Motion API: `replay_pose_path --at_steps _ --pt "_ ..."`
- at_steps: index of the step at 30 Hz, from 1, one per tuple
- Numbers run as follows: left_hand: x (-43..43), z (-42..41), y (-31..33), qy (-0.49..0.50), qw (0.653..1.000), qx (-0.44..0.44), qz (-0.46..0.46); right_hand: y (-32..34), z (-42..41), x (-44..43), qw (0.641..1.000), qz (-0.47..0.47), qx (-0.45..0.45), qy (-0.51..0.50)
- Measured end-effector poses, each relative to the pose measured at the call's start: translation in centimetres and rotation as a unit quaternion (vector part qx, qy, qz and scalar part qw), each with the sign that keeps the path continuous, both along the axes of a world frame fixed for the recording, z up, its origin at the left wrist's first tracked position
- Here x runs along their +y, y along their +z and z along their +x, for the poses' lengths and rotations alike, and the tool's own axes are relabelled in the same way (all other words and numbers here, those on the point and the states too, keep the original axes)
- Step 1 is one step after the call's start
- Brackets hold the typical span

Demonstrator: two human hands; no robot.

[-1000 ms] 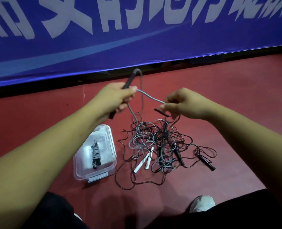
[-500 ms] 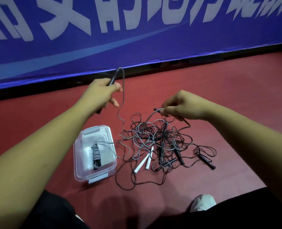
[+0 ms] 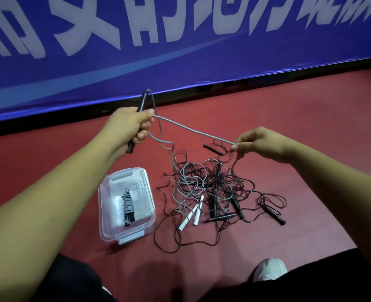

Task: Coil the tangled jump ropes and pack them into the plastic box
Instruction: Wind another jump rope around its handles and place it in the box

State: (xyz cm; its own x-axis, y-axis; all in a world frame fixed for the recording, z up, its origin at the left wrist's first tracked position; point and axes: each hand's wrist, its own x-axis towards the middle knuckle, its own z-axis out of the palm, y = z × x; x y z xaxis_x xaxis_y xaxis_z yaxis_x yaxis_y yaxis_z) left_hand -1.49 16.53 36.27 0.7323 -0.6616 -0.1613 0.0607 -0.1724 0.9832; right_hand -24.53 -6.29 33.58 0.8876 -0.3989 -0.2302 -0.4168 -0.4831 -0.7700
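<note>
Two hands: left hand grips one black handle; right hand pinches one grey rope stretched between both; tangled ropes with two white handles lie on floor; one coiled rope inside one plastic box.

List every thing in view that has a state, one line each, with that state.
Left hand, grips the grey rope's black handle.
Right hand, pinches the grey cord.
Grey cord, stretched between both hands.
Clear plastic box, holds one coiled grey rope bundle.
That bundle, wound tight, lying flat.
Pile of dark and grey jump ropes, tangled on the red floor.
Two white handles, side by side in the pile.
</note>
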Motion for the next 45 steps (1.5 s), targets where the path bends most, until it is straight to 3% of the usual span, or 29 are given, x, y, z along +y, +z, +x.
replay_pose_path --at_steps 2,5,7,10,13,17,21,23,25,26,28,32,37,40,43,45 --pt "0.2 0.4 -0.6 0.003 0.996 -0.049 0.068 -0.1 0.2 0.3 0.999 0.044 -0.008 0.003" --pt "0.2 0.5 -0.8 0.018 0.957 -0.223 0.183 1.0 1.3 2.3 0.998 0.008 0.0 0.057" --pt "-0.1 -0.7 -0.2 -0.006 0.955 -0.249 0.161 2.3 2.3 4.0 0.996 -0.014 -0.027 0.084" --pt "-0.5 -4.0 0.6 -0.132 0.971 -0.172 0.096 3.9 3.6 6.3 0.992 -0.039 -0.08 0.095" --pt "-0.7 -6.0 0.5 -0.241 0.964 -0.095 0.054 5.3 4.1 7.0 0.987 -0.083 -0.106 0.088" --pt "-1.2 -4.0 1.1 -0.125 0.99 -0.031 -0.06 5.1 3.2 4.8 0.988 -0.101 -0.103 0.047" --pt "-0.1 -1.2 1.7 -0.016 0.992 0.033 -0.124 1.9 1.3 1.5 0.994 -0.089 0.044 0.036" --pt "0.7 0.4 1.2 0.029 0.995 0.019 -0.094 0.6 0.3 0.7 0.991 -0.056 0.107 0.056" --pt "1.3 1.8 0.3 0.055 0.99 -0.123 0.035 0.1 -0.1 0.5 0.994 -0.011 0.098 0.05" --pt "1.5 2.1 -0.1 0.059 0.97 -0.205 0.115 0.2 0.1 0.7 0.996 0.014 0.077 0.036" --pt "1.4 1.9 -0.8 0.032 0.948 -0.263 0.176 1.0 0.8 1.5 0.999 0.016 0.039 0.028" --pt "0.0 -1.8 -0.6 -0.08 0.978 -0.174 0.079 2.9 3.0 4.8 0.994 -0.059 0.003 0.092" --pt "-0.7 -4.9 -0.7 -0.222 0.967 -0.106 0.071 4.6 4.6 6.9 0.992 -0.052 -0.102 0.048" --pt "-1.0 -3.8 -0.1 -0.134 0.99 -0.032 0.001 4.2 4.3 6.2 0.994 -0.053 -0.082 0.04" --pt "-0.4 -1.3 0.9 -0.035 0.994 0.054 -0.094 1.8 2.8 4.1 0.997 -0.049 0.032 0.04" --pt "0.4 0.3 0.8 0.01 0.992 0.067 -0.102 0.1 1.6 2.6 0.996 -0.016 0.084 0.033"
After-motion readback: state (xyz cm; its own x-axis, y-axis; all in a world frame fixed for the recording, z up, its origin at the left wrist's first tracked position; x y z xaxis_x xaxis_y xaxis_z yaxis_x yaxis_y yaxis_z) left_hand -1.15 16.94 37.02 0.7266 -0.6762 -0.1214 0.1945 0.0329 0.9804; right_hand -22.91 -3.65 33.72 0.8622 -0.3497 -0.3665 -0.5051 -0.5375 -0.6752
